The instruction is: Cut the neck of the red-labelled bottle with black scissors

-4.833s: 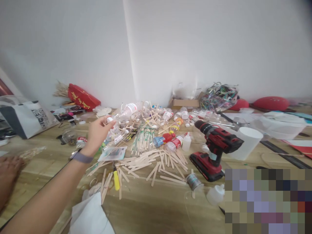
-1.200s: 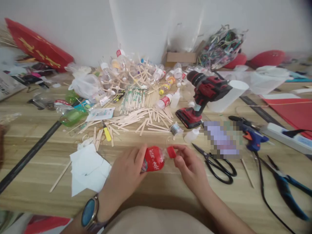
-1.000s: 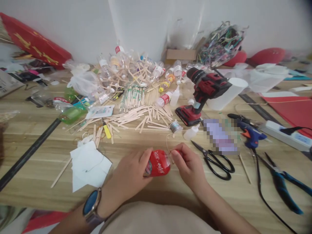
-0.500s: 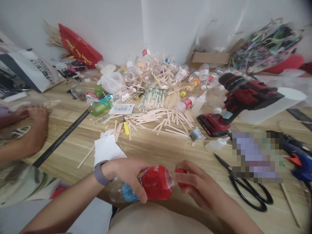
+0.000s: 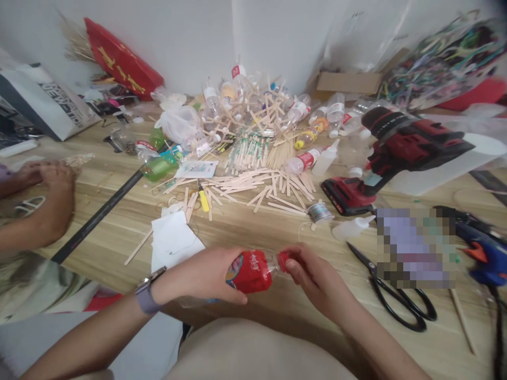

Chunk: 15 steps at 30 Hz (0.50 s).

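While my left hand [image 5: 204, 273] gripped the bottle [image 5: 252, 272] left of the scissors [image 5: 373, 273] and my right hand [image 5: 315, 275] pinched its cap [image 5: 282, 262], I judged remotely: squeezing too hard could buckle thin plastic, causing slippage.

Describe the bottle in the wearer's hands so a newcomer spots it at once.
Go to the near edge of the wooden table, between the wearer's left hand and right hand. The red-labelled bottle lies sideways there, red cap at the right hand. Unlike the heaped bottles farther back, it is held.
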Available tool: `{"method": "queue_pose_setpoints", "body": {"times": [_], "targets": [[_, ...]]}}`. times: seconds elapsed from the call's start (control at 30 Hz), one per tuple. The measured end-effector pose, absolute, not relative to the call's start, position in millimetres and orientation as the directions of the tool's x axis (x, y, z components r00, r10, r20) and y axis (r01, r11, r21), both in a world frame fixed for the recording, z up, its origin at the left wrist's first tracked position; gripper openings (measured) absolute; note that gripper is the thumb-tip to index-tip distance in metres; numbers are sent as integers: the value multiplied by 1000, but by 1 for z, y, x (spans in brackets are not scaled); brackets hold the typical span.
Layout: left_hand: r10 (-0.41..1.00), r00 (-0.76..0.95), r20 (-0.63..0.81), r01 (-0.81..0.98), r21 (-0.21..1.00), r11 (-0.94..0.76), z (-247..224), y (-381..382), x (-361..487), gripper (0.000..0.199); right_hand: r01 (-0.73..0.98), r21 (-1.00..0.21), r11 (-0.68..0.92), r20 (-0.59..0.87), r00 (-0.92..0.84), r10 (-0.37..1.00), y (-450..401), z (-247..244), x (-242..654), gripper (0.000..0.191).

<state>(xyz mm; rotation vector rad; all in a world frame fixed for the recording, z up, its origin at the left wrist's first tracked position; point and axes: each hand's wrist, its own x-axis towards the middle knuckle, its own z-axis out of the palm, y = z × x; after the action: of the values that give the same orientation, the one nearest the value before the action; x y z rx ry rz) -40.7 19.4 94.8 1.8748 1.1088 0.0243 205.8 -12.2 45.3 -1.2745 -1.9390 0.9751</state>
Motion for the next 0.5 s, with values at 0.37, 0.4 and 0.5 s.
{"method": "queue_pose_setpoints", "body": {"times": [0.37, 0.4, 0.5], "targets": [[563, 690, -454, 557, 830, -12, 84, 36, -44, 66, 312, -835, 453, 277, -473, 836, -8, 36, 217, 44], [577, 677, -457, 569, 822, -18, 83, 35, -44, 67, 326, -854, 406, 240, -447, 862, -8, 35, 217, 51], [578, 663, -475, 610, 791, -51, 85, 34, -41, 67, 379, -865, 328, 161, -409, 898, -7, 33, 218, 39]]}}
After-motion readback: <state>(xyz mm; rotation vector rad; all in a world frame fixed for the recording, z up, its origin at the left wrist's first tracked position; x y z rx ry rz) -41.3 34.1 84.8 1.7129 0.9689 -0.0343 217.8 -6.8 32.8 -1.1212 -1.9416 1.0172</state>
